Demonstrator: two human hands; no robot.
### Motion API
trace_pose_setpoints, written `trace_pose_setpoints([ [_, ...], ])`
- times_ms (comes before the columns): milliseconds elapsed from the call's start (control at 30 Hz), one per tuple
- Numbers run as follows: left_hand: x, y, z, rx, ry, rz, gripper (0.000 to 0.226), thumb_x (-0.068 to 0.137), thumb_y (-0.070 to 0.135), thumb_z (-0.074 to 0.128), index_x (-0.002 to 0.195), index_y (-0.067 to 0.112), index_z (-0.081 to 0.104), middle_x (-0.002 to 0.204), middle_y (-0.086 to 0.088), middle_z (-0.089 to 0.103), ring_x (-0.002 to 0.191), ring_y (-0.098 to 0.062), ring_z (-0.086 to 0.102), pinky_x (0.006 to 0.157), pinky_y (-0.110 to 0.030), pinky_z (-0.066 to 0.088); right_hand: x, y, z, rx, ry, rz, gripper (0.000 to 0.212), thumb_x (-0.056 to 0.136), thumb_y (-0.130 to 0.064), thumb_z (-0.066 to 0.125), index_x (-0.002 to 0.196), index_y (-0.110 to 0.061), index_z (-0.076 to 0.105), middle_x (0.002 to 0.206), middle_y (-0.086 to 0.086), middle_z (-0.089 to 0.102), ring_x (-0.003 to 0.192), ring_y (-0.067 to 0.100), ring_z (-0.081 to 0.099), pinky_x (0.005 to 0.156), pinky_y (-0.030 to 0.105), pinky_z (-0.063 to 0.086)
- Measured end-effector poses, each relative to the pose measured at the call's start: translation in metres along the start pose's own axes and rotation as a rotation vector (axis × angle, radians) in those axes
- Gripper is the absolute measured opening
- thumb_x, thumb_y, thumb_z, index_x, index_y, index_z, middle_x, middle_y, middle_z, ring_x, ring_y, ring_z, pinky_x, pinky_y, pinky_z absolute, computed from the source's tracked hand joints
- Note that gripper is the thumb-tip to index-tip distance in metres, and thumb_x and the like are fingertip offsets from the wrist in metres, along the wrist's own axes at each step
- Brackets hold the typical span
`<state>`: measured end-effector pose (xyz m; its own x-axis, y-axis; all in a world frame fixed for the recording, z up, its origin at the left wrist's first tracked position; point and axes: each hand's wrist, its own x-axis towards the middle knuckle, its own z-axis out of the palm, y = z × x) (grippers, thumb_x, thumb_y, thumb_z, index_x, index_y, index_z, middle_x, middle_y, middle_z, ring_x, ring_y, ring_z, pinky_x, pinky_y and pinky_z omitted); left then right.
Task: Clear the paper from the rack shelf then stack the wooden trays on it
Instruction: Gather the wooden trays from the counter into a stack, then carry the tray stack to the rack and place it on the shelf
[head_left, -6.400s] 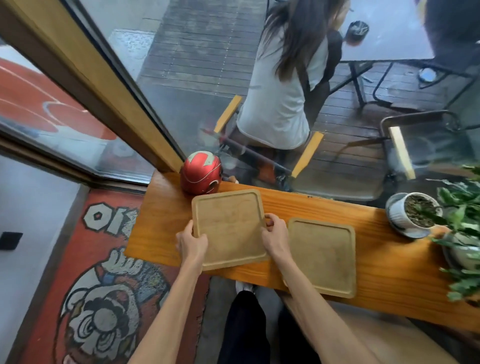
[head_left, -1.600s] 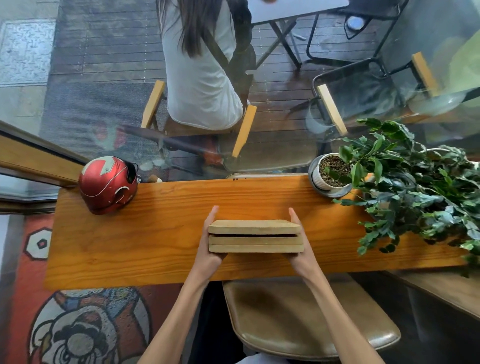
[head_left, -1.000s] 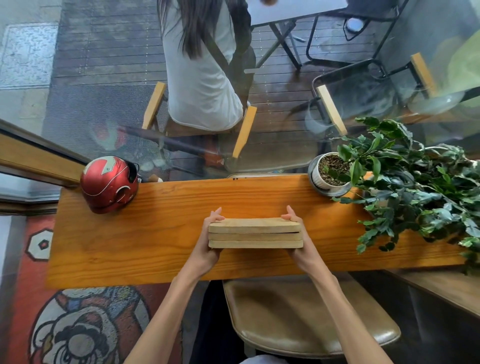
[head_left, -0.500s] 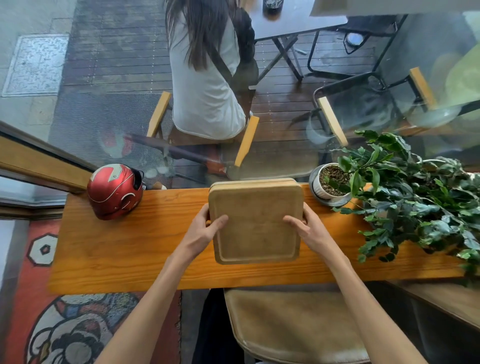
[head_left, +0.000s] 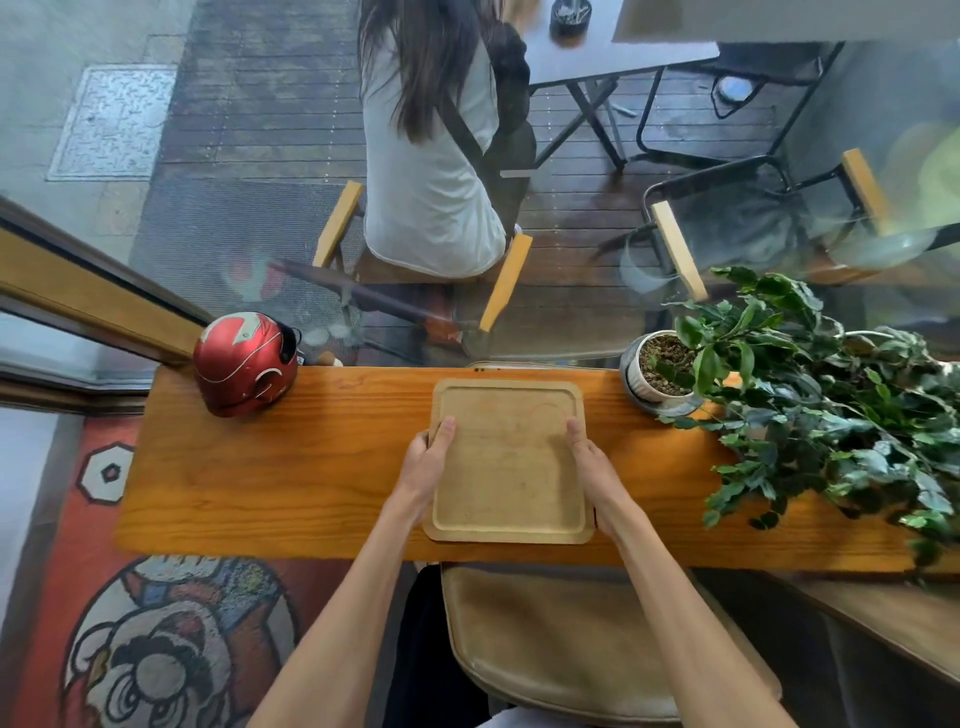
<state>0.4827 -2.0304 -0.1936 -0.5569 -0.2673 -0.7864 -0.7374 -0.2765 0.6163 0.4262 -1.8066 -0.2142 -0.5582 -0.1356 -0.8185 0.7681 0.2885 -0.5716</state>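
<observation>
- A long orange-brown wooden counter (head_left: 311, 467) ran from left to right along a glass window, and beyond the glass a seated person (head_left: 436, 156) in a white top faced away on a wooden deck.
- A leafy green plant (head_left: 831, 405) spread over the counter's right end, its foliage hanging past the near edge.
- A tan padded stool seat (head_left: 571, 639) stood just below the counter's near edge, under the forearms.
- The stack of wooden trays (head_left: 509, 467) lay flat near the counter's middle, hollow side of the top tray facing up; only slivers of a lower tray showed at its edges, so their number could not be told.
- A glossy red helmet (head_left: 244, 364) sat at the counter's far left, well apart from the trays.
- A small white pot of soil (head_left: 660, 369) stood on a saucer, near the trays' far right corner.
- The left hand (head_left: 428, 462) clasped the stack's left rim, thumb on top.
- The right hand (head_left: 589, 462) clasped the right rim likewise.
</observation>
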Motion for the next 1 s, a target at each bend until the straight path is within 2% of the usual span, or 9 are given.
trace_pose_setpoints([
  [100,-0.022,0.008,0.004,-0.005,0.037,-0.006,0.05,0.092,0.052,0.057,0.123,0.013,0.052,0.114,-0.005,0.065,0.111,-0.027,0.061,0.1,-0.051,0.05,-0.016,-0.006,-0.006,-0.044,-0.076,-0.041,0.099,0.072,-0.092,0.037,0.145,-0.027,0.043,0.139,-0.003,0.056,0.123,0.02,0.055,0.11,0.05,0.04],
  [200,-0.047,0.01,0.006,-0.027,0.082,-0.014,0.068,0.09,0.054,0.06,0.134,0.003,0.05,0.117,-0.007,0.065,0.108,-0.026,0.063,0.094,-0.044,0.054,-0.033,-0.013,-0.007,-0.076,-0.025,-0.059,0.092,0.081,-0.083,0.041,0.146,-0.018,0.041,0.138,-0.005,0.051,0.128,0.025,0.05,0.113,0.049,0.037],
  [300,-0.077,0.01,0.003,-0.058,0.1,-0.004,0.074,0.087,0.055,0.063,0.138,0.004,0.046,0.109,-0.003,0.064,0.105,-0.023,0.063,0.085,-0.038,0.057,-0.055,-0.019,-0.006,-0.075,0.007,-0.083,0.09,0.08,-0.079,0.051,0.141,-0.014,0.049,0.131,0.005,0.061,0.116,0.024,0.058,0.106,0.049,0.044],
  [500,-0.132,0.007,-0.027,-0.175,-0.044,0.092,0.066,0.081,0.057,0.069,0.13,0.013,0.061,0.119,-0.009,0.072,0.109,-0.03,0.069,0.097,-0.052,0.053,-0.116,-0.037,-0.001,0.033,0.041,-0.167,0.046,0.086,-0.064,0.06,0.101,-0.022,0.069,0.109,0.006,0.072,0.105,0.027,0.067,0.098,0.048,0.053],
  [600,-0.152,0.017,-0.031,-0.089,-0.097,0.156,0.062,0.086,0.061,0.06,0.131,0.018,0.057,0.121,-0.008,0.07,0.109,-0.028,0.068,0.095,-0.052,0.054,-0.151,-0.034,0.005,0.133,0.074,-0.184,0.057,0.088,-0.061,0.059,0.115,-0.012,0.069,0.105,0.004,0.074,0.1,0.023,0.069,0.09,0.038,0.056],
  [667,-0.166,0.029,-0.029,-0.006,-0.142,0.215,0.049,0.092,0.055,0.055,0.126,0.02,0.058,0.118,-0.007,0.069,0.107,-0.027,0.067,0.092,-0.049,0.056,-0.178,-0.027,0.006,0.165,0.094,-0.21,0.064,0.085,-0.067,0.055,0.12,-0.016,0.067,0.112,0.001,0.072,0.103,0.019,0.068,0.088,0.032,0.055],
  [800,-0.187,0.047,-0.008,0.112,-0.285,0.279,0.046,0.094,0.052,0.054,0.127,0.021,0.058,0.117,-0.007,0.068,0.107,-0.028,0.067,0.09,-0.049,0.057,-0.235,-0.001,-0.013,0.228,0.182,-0.299,0.081,0.084,-0.074,0.046,0.147,-0.024,0.044,0.141,-0.013,0.048,0.136,0.017,0.044,0.112,0.032,0.035],
  [933,-0.226,0.037,0.047,0.194,-0.436,0.305,0.038,0.097,0.046,0.053,0.122,0.018,0.06,0.112,-0.008,0.069,0.1,-0.025,0.068,0.081,-0.043,0.058,-0.306,0.046,-0.045,0.381,0.324,-0.391,0.058,0.1,-0.058,0.027,0.15,-0.031,0.033,0.139,-0.014,0.046,0.129,0.008,0.043,0.1,0.021,0.041],
  [1000,-0.255,0.024,0.089,0.269,-0.541,0.32,0.039,0.097,0.047,0.052,0.12,0.018,0.062,0.112,-0.009,0.07,0.099,-0.026,0.069,0.081,-0.043,0.058,-0.342,0.074,-0.072,0.45,0.505,-0.437,0.054,0.1,-0.058,0.024,0.145,-0.032,0.04,0.134,-0.012,0.052,0.123,0.01,0.049,0.095,0.025,0.043],
])
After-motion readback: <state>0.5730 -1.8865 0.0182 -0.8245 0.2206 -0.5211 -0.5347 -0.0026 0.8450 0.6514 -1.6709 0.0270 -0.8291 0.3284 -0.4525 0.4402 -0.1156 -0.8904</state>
